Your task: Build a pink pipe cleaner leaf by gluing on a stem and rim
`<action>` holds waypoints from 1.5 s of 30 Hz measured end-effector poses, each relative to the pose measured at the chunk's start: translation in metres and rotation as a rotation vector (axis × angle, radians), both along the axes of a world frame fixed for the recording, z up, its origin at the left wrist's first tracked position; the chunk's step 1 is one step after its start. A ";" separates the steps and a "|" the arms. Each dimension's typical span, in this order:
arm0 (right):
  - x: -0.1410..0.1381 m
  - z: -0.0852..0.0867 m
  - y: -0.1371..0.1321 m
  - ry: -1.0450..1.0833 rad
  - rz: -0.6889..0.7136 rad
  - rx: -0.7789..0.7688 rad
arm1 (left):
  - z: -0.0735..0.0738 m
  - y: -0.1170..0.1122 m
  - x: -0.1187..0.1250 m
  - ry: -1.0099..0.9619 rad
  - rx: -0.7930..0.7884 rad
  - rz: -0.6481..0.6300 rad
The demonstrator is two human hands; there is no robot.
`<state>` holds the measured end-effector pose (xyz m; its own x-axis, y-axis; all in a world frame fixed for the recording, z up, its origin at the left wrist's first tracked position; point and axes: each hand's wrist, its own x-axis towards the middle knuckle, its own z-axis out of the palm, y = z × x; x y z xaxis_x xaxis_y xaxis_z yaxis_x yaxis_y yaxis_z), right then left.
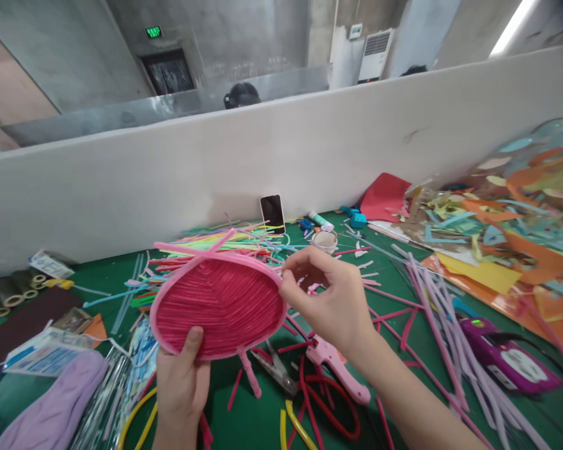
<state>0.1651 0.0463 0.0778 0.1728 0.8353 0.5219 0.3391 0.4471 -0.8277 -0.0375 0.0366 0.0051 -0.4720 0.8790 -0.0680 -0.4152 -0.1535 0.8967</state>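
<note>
My left hand (185, 381) grips a fan-shaped craft piece (216, 306) at its lower left edge, thumb across the front. The piece is filled with rows of deep pink pipe cleaners. A lighter pink pipe-cleaner border (162, 290) runs around it; its two ends cross at the top, and a short pink stem (249, 374) hangs below. At the right rim, my right hand (326, 297) pinches thumb and forefinger together against the pink border. Beneath the hands lie pliers (279, 369) and a pink-handled tool (340, 369).
Behind the piece, many coloured pipe cleaners (192, 236) lie near a phone (273, 214) against the white partition (169, 194). Lilac pipe cleaners (443, 325) and a purple device (509, 359) are at right, with paper scraps (483, 269) beyond. A lilac fabric-like piece (56, 403) lies left.
</note>
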 end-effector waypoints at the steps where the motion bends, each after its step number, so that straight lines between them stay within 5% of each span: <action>1: 0.000 0.000 -0.001 0.008 -0.001 -0.001 | 0.000 0.000 0.000 0.005 0.001 0.003; 11: -0.001 -0.005 0.001 -0.134 -0.015 0.117 | 0.000 0.001 0.000 0.026 -0.008 0.014; 23: 0.033 -0.023 -0.030 -0.247 -0.153 -0.196 | -0.005 0.008 -0.010 0.036 0.005 0.083; 33: 0.051 -0.021 -0.047 -0.434 -0.208 -0.117 | -0.009 0.009 -0.017 0.046 0.012 0.093; 36: 0.047 -0.025 -0.058 -0.512 -0.102 -0.182 | -0.010 0.009 -0.018 0.050 0.010 0.100; 39: 0.034 -0.052 -0.084 -0.754 0.114 -0.415 | -0.011 0.009 -0.020 0.051 0.012 0.085; 45: 0.004 -0.150 -0.139 -1.164 0.070 -0.437 | -0.013 0.007 -0.023 0.027 0.024 0.074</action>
